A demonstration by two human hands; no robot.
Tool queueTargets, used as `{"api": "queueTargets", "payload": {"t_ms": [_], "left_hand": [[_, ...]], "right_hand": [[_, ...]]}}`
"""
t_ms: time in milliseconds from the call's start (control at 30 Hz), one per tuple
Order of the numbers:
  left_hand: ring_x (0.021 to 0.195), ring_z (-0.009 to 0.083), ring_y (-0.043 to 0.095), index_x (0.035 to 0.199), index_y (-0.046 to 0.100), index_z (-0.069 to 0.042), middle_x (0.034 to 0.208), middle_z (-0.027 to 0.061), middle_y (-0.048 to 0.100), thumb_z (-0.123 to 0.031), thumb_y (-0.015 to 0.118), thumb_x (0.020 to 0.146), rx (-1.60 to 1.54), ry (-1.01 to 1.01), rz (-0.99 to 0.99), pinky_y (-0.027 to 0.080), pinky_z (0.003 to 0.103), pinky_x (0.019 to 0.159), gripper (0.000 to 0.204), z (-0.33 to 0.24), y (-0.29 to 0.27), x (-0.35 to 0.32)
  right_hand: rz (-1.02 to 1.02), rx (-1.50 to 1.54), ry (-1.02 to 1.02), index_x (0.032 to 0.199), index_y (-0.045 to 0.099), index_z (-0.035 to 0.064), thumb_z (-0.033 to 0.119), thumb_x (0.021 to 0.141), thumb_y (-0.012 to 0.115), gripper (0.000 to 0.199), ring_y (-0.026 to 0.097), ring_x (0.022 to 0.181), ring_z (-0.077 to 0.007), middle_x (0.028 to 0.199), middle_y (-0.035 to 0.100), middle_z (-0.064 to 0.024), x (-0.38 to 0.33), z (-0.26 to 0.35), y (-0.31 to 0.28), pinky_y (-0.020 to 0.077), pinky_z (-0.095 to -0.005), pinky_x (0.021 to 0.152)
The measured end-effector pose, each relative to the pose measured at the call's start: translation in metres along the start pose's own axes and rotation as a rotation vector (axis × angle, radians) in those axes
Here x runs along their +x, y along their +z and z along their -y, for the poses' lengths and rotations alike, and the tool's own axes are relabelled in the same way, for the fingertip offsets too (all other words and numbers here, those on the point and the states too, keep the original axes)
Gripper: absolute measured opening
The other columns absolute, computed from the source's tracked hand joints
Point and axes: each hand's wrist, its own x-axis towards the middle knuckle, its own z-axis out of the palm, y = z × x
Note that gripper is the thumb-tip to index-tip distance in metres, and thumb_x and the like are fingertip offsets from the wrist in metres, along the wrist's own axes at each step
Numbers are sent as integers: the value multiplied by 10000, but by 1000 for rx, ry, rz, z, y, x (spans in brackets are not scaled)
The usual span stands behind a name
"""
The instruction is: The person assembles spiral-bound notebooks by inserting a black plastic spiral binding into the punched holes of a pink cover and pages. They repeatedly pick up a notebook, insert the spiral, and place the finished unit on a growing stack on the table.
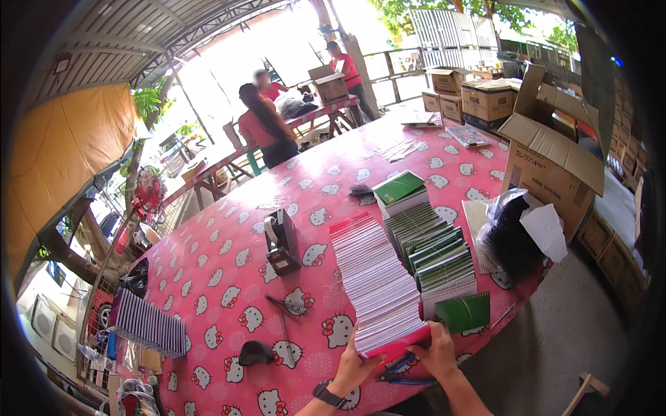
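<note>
Long overlapping row of red-covered spiral notebooks (374, 281), white pages showing, lying on pink patterned tablecloth, near end gripped.

The table cover (229, 256) is pink with a repeated white cartoon-cat motif. The long row of spiral notebooks (374, 284) shows white page edges with red covers; the adjacent notebook stacks (433, 249) have green covers. The tape dispenser (281, 243) is black, the cartons (548, 166) brown.
</note>
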Motion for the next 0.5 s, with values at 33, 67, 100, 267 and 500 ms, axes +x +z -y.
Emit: {"api": "queueTargets", "payload": {"t_ms": [33,67,100,267,500], "left_hand": [[1101,179,568,1440,228,7,1250,148,558,-145,780,751,-84,-57,-9,464,288,895,896,7,-2,0],[1092,178,574,1444,216,6,1241,147,567,-144,779,753,-37,-46,1,468,287,889,904,6,-4,1],[1084,178,580,1448,205,5,1233,147,575,-142,778,755,10,-35,12,472,285,883,911,2,-8,3],[1090,162,570,1457,156,8,1231,137,575,-117,765,769,62,133,-41,456,280,911,927,12,-19,12],[1119,148,549,1460,156,-4,1282,135,539,-108,758,779,-138,120,14,457,289,927,915,31,-39,29]], "right_hand": [[15,5,6,1165,443,-3,298,675,787,670,511,941,-414,990,537,-211,2,3,4,424,-470,830],[20,-3,7,1171,433,-5,295,685,781,670,510,944,-418,995,534,-216,3,3,8,425,-471,828],[22,-12,10,1178,423,-8,292,694,775,669,509,947,-422,999,532,-221,4,2,12,426,-471,826],[29,-43,19,1188,385,-31,274,743,744,648,503,954,-440,1022,520,-245,8,16,25,423,-472,835],[19,-58,-64,1175,409,-52,315,768,729,634,545,918,-416,1023,542,-236,18,16,38,452,-458,798]]}}
